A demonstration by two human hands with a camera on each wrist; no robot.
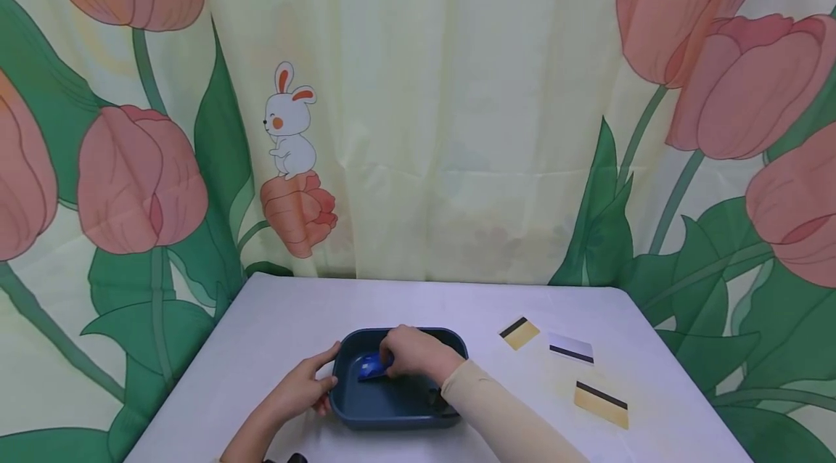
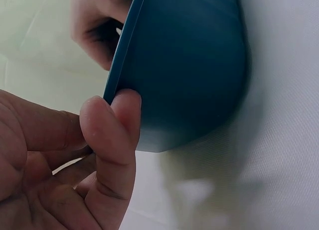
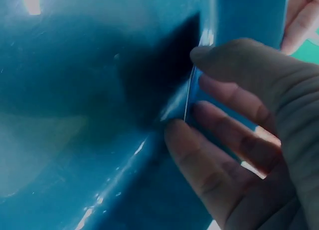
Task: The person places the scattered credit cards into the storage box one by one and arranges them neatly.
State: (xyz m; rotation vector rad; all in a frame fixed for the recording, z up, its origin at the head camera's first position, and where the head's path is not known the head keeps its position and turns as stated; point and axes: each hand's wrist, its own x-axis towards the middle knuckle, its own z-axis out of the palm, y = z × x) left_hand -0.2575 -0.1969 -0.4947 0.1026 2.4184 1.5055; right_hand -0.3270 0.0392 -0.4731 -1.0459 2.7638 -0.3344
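Behind the tabletop (image 1: 313,310), left of centre, a printed rabbit (image 1: 295,130) sat on a pink bloom on the curtain (image 1: 424,122). Next right, left hand (image 1: 298,388): fingers nearly together, gripping the left rim of the dark blue tub (image 1: 392,401), thumb one side of the wall, other fingers opposite. Tub stood upright, near the front. Blue card (image 1: 371,369) was inside its walls, left of tub centre; couldn't tell if it touched the floor of it. Right hand (image 1: 419,353) reached in from the right, fingers closed to a thin pinch on the card's edge. Beyond the beige sleeve (image 1: 503,405): upper gold card (image 1: 520,334), silver card (image 1: 571,348), lower gold card (image 1: 601,406), all flat, well apart from the tub.
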